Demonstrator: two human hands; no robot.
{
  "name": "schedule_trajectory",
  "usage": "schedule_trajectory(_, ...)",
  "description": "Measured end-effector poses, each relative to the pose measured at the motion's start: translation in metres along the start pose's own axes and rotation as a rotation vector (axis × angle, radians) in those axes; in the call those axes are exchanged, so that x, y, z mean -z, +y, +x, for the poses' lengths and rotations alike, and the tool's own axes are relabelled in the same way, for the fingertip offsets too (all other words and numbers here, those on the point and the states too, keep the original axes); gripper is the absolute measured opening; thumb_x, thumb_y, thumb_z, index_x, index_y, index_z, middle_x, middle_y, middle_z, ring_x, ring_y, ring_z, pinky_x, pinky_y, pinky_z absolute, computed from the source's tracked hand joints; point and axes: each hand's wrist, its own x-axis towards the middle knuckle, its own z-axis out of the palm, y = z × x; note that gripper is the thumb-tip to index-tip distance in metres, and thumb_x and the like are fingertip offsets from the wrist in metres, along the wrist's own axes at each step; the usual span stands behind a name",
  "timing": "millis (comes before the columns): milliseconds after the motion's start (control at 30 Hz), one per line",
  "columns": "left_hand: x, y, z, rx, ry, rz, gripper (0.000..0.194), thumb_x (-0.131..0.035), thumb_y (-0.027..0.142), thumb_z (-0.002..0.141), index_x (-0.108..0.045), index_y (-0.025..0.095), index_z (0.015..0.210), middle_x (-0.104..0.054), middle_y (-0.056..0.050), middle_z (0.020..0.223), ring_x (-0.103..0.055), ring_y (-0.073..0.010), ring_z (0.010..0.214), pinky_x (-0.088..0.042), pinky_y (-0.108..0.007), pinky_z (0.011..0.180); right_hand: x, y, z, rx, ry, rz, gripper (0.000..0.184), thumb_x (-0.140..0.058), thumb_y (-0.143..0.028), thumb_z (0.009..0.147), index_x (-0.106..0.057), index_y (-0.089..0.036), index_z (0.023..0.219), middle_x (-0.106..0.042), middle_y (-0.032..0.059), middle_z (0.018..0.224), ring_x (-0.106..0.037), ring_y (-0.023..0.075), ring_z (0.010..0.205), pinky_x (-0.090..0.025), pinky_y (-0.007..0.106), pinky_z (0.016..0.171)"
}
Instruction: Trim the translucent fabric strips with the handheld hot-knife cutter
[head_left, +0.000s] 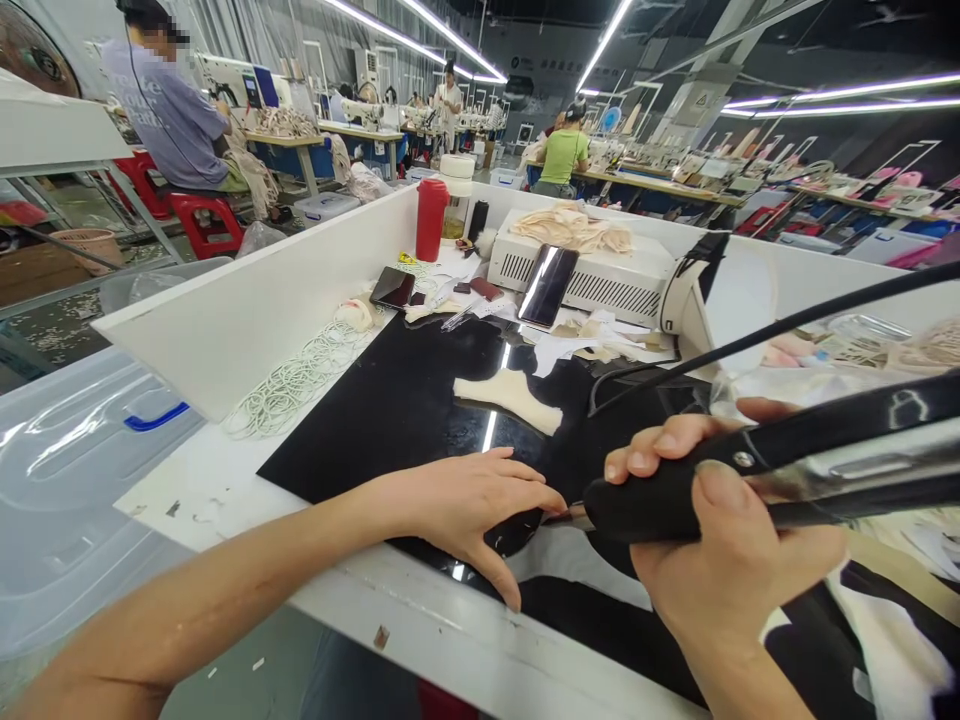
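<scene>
Across a walled white table [442, 610]

A cream curved piece [510, 395] lies on a glossy black sheet [337, 430]. Left of the sheet is tangled pale-green thin cord [296, 380]; on the far side, a red cylindrical bottle [430, 222] stands left of a white slotted box [622, 297] bearing crumpled beige cloth [574, 230]. Nearer than the piece is the left hand [472, 505]; to its right, the right hand [727, 560] holds a black long-handled tool [641, 507].

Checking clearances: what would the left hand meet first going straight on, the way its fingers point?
Likely the black tool in the right hand: its tip lies by the left hand's fingertips, though whether they touch is unclear.
</scene>
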Motion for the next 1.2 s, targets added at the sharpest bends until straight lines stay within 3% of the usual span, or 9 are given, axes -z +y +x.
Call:
schedule_trajectory(333,0.002,0.004,0.001,0.015,0.013,-0.012,0.074,-0.093,0.04,0.073,-0.058,0.024,0.137,-0.065,-0.011,0.142,-0.05,-0.0361,0.144,-0.031,-0.053,0.123,-0.004,-0.006,-0.011,-0.014,-0.039,0.037,0.044,-0.088,-0.025,0.069,-0.065,-0.027,0.107,-0.065,-0.0052,0.074,-0.058,0.0154,0.059,-0.057,0.031,0.05)
schedule_trajectory(500,0.002,0.004,0.001,0.028,-0.01,0.006,0.079,-0.09,0.044,0.076,-0.055,0.022,0.142,-0.063,-0.011,0.145,-0.046,-0.035,0.147,-0.026,-0.053,0.126,-0.005,-0.009,-0.014,-0.032,-0.035,0.059,0.045,-0.089,-0.03,0.07,-0.065,-0.028,0.108,-0.063,-0.0053,0.074,-0.057,0.0153,0.059,-0.056,0.03,0.049)
schedule_trajectory(633,0.002,0.005,0.001,0.051,-0.024,0.031,0.086,-0.088,0.051,0.076,-0.05,0.019,0.147,-0.06,-0.014,0.148,-0.043,-0.0342,0.15,-0.02,-0.053,0.128,-0.008,-0.01,-0.022,-0.016,-0.111,0.089,0.043,-0.086,-0.033,0.075,-0.064,-0.028,0.111,-0.063,-0.005,0.074,-0.058,0.015,0.058,-0.056,0.03,0.049)
schedule_trajectory(967,0.001,0.004,0.002,0.029,-0.017,0.052,0.083,-0.088,0.052,0.076,-0.053,0.016,0.143,-0.06,-0.019,0.145,-0.047,-0.0343,0.147,-0.022,-0.056,0.127,-0.012,-0.007,-0.025,-0.043,-0.111,0.062,0.042,-0.086,-0.031,0.076,-0.062,-0.028,0.111,-0.061,-0.005,0.075,-0.06,0.0154,0.058,-0.054,0.03,0.048)
schedule_trajectory(1067,0.002,0.005,0.0,0.016,0.008,0.034,0.071,-0.089,0.046,0.076,-0.058,0.02,0.135,-0.061,-0.015,0.145,-0.047,-0.0335,0.146,-0.023,-0.057,0.127,-0.009,-0.011,-0.019,-0.031,-0.079,0.057,0.044,-0.088,-0.033,0.073,-0.064,-0.029,0.11,-0.061,-0.005,0.075,-0.058,0.0152,0.059,-0.055,0.03,0.049)
schedule_trajectory(1200,0.004,0.007,-0.005,-0.041,0.056,0.004,0.025,-0.085,0.03,0.084,-0.071,0.025,0.104,-0.06,-0.009,0.149,-0.051,-0.0311,0.142,-0.031,-0.054,0.123,0.001,-0.018,-0.005,-0.003,0.035,0.007,0.044,-0.089,-0.032,0.066,-0.067,-0.03,0.104,-0.06,-0.0054,0.073,-0.054,0.0153,0.058,-0.054,0.03,0.047)
